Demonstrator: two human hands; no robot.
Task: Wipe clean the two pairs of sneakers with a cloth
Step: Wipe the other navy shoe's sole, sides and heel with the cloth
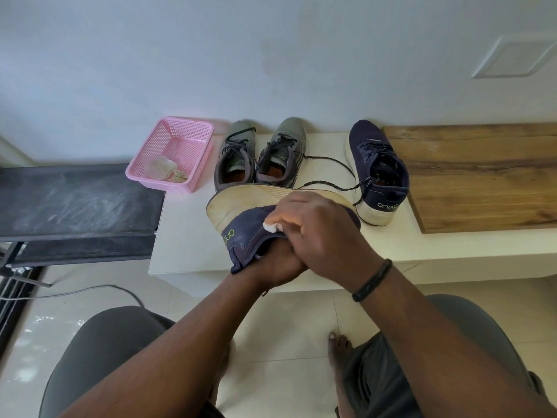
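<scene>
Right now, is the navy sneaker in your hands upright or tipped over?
Tipped on its side: the navy sneaker shows its pale sole facing away, toward the wall, while the other navy sneaker stands upright.

— Count on shoes?
— I see four sneakers. Two navy: one navy sneaker (244, 233) held up at the counter's (187, 233) front edge, the other navy sneaker (376, 173) standing near the back edge. Two grey: left grey sneaker (236, 155) and right grey sneaker (283, 152), side by side at the back edge.
— Cloths?
— Two. One white cloth (271, 227) at the held shoe, one crumpled cloth (164, 170) inside the basket.
— Baskets?
— One pink basket (180, 128), counter's back left corner.
— Hands?
— Two, left hand (275, 263) and right hand (316, 224). One wristband (372, 280). One wooden board (482, 176), right end.
</scene>
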